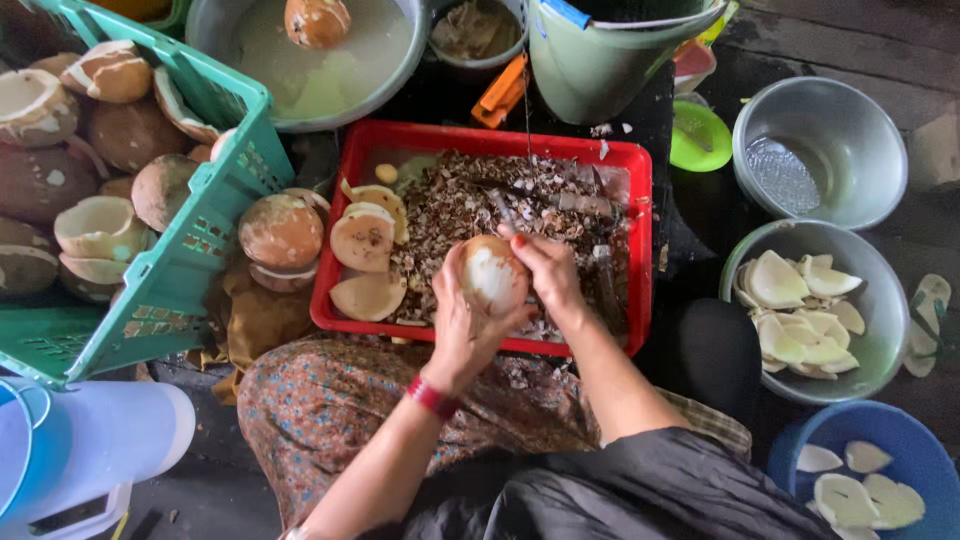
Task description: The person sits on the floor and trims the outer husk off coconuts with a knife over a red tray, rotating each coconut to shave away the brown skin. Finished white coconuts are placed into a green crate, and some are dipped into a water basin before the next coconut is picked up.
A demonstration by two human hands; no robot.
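Both hands close round one coconut piece (492, 274) above the near side of the red tray (640, 250) of brown shavings: the left hand (462, 325) cups it from below with fingers curled tight, the right hand (548, 275) presses it from the right. Far left stands a green crate (190, 270) of husked coconuts; at right, a metal bowl (885, 340) holds white peeled pieces.

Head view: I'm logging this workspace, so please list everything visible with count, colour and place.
red tray: one, centre, full of brown peelings
coconut piece: one, brown and white, in both hands
green crate: one, left, holding brown coconuts
metal basin: one, grey, top, cloudy water
green bucket: one, top
metal bowls: two, grey, right; nearer one holds white pieces
blue tub: one, lower right, white pieces
left hand: cups the coconut piece
right hand: grips its right side
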